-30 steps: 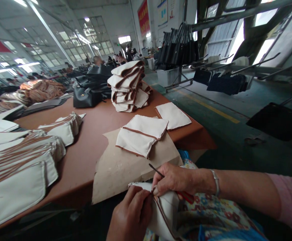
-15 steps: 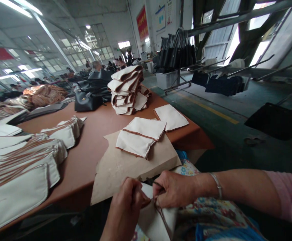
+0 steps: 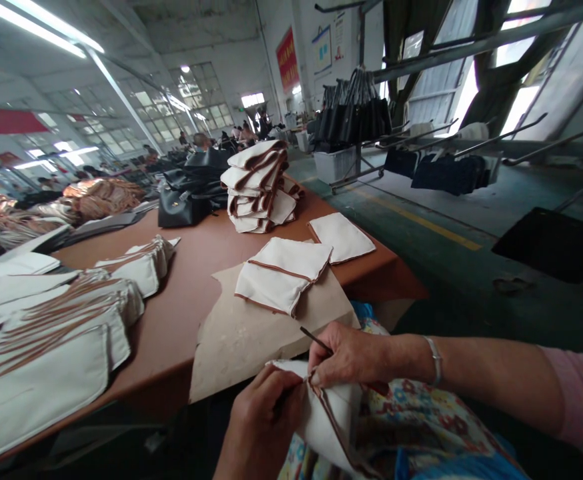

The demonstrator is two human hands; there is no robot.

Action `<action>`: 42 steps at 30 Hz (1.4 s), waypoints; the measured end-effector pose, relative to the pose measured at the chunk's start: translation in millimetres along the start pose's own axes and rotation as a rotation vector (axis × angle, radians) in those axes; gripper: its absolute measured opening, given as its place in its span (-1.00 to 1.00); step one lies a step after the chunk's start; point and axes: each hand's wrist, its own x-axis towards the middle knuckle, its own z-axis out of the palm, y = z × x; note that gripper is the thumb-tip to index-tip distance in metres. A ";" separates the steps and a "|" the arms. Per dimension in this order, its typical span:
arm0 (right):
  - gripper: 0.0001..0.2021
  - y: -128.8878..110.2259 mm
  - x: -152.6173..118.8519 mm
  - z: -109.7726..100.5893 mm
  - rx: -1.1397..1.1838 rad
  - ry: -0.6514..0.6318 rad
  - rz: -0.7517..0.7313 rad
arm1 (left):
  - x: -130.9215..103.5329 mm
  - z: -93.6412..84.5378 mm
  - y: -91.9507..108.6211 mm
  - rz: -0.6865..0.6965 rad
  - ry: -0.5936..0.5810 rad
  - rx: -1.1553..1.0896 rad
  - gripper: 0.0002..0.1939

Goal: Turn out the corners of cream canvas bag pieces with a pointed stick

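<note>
Over my lap, my left hand (image 3: 271, 407) pinches the edge of a white fabric piece with brown trim (image 3: 326, 433). My right hand (image 3: 344, 357) is closed close beside it, its fingertips at the brown-trimmed seam. A thin dark stick-like tool (image 3: 314, 338) sticks out of the right hand towards the upper left; its exact kind is unclear. Something dark red (image 3: 379, 387) shows below that hand. Just beyond, a white piece with a brown-edged seam (image 3: 284, 270) lies on a sheet of brown cardboard (image 3: 241, 333).
The brown-covered table (image 3: 191, 287) bears rows of white brown-edged pieces (image 3: 71, 340) at left, a tall folded stack (image 3: 256, 190), a single white piece (image 3: 341, 237) and black bags (image 3: 181, 203). A rack with hanging black bags (image 3: 354, 120) stands beyond. People sit far back.
Both hands have shifted slightly right with the fabric piece. The dark tool now points up and left out of my right hand. The view has turned a little left.
</note>
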 end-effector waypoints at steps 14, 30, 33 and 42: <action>-0.79 11.7 -10.5 -0.1 -0.167 -0.037 -0.136 | -5.2 6.9 15.9 -0.373 -0.047 -0.419 -0.74; -0.86 7.3 -19.3 6.8 -0.131 0.137 -0.310 | -4.4 20.9 10.9 -0.541 -0.118 -0.588 -0.54; -0.88 11.1 -24.6 11.1 -0.385 0.215 -0.545 | -3.0 26.9 7.1 -0.541 -0.153 -0.675 -0.53; -0.77 27.2 -37.4 -7.4 -1.168 0.221 -1.304 | -14.1 36.0 0.1 -0.612 -0.061 -0.826 -0.63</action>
